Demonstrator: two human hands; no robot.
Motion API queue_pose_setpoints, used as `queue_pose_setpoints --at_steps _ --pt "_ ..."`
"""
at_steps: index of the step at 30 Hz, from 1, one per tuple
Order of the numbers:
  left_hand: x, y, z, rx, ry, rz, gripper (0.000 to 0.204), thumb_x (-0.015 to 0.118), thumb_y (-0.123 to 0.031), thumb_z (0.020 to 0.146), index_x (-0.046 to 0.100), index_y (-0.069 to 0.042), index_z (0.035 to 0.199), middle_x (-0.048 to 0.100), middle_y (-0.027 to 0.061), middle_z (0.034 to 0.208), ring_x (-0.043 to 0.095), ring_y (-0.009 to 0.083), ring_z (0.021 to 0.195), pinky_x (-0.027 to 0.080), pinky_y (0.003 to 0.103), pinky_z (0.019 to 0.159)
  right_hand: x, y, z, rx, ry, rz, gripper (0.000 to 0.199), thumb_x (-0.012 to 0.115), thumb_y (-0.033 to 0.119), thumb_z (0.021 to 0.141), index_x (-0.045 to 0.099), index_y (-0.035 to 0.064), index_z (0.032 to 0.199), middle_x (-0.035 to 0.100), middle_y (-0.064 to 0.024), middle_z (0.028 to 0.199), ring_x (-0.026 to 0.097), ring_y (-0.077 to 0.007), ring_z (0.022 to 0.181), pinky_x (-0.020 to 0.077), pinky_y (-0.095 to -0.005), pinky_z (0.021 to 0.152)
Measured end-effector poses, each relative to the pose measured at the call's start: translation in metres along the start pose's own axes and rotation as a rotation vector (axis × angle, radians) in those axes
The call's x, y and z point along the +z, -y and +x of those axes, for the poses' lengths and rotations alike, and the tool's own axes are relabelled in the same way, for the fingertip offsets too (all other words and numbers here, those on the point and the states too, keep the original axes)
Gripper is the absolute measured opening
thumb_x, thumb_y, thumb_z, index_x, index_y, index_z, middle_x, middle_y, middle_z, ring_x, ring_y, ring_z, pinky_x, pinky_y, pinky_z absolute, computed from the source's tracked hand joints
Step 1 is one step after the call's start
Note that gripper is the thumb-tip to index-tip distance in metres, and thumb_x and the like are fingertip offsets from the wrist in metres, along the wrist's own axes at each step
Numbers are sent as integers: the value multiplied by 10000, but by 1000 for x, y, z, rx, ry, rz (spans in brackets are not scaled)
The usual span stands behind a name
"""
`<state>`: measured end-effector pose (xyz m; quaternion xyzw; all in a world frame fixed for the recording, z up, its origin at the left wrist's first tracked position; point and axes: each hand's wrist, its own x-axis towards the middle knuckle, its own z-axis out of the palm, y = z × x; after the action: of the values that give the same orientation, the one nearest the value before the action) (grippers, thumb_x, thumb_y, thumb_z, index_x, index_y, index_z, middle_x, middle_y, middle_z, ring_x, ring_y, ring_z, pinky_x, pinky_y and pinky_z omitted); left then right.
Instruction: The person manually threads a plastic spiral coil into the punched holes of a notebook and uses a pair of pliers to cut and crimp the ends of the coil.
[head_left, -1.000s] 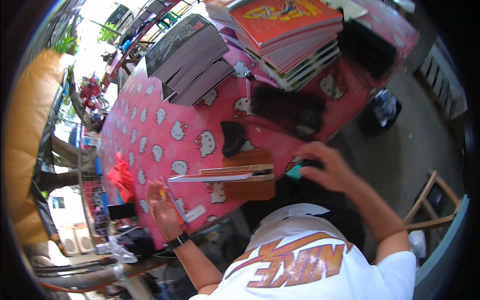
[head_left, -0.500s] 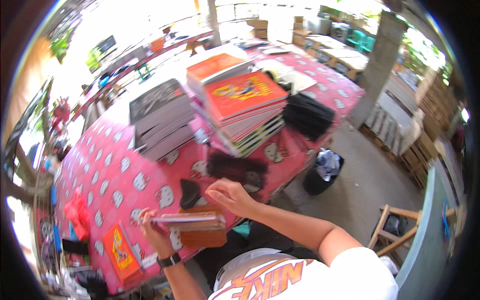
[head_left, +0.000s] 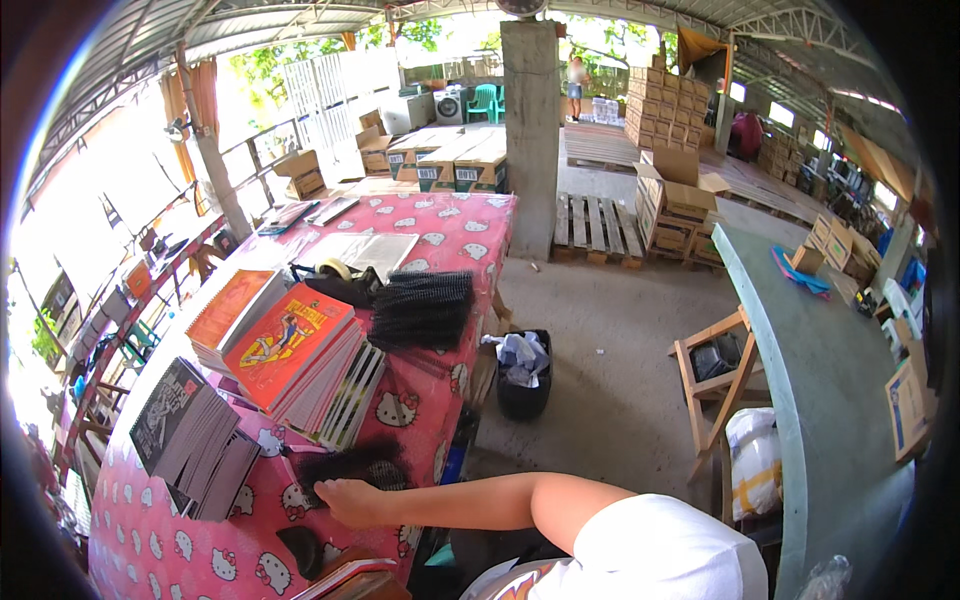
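My right hand reaches left across my body and rests on a small heap of black plastic binding combs at the near edge of a table with a pink cartoon-cat cloth. Its fingers lie against the combs, and I cannot tell whether they grip one. My left hand is out of view. A booklet with a red edge lies on a brown block at the bottom of the view. Behind the hand stand a stack of orange-red notebooks and a stack of dark grey booklets.
A bigger pile of black combs and a tape roll lie farther back on the table. Right of the table stand a black bin, a wooden stool and a curved green counter. Pallets and cartons fill the back.
The view has swung up and to the right, off the table and toward the room. My right hand stays at the black combs, while my left hand has dropped out of view.
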<state>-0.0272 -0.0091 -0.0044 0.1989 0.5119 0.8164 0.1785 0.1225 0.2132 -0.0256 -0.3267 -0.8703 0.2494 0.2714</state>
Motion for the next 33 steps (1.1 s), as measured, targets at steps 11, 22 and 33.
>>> queue_pose_setpoints --at_steps 11,22,33 --pt "18 -16 -12 730 39 1215 344 570 44 815 492 -12 1145 560 174 1030 556 314 923 471 379 781 -84 85 -51 -339 258 507 278 730 244 677 599 27 792 580 -142 829 590 -346 814 460 -437 697" --pt "5 -10 -8 777 46 1207 274 536 -3 848 519 -9 1122 566 154 998 559 263 870 461 355 776 -75 69 -76 -301 77 531 236 698 186 717 574 36 850 522 -117 855 575 -334 763 450 -424 653" --pt "14 -10 -1 423 3 1009 261 466 -45 871 537 -10 1120 563 117 958 543 223 798 455 318 714 -16 48 -84 -55 62 692 477 732 195 693 533 17 1087 522 -143 1041 534 -330 973 437 -384 815"
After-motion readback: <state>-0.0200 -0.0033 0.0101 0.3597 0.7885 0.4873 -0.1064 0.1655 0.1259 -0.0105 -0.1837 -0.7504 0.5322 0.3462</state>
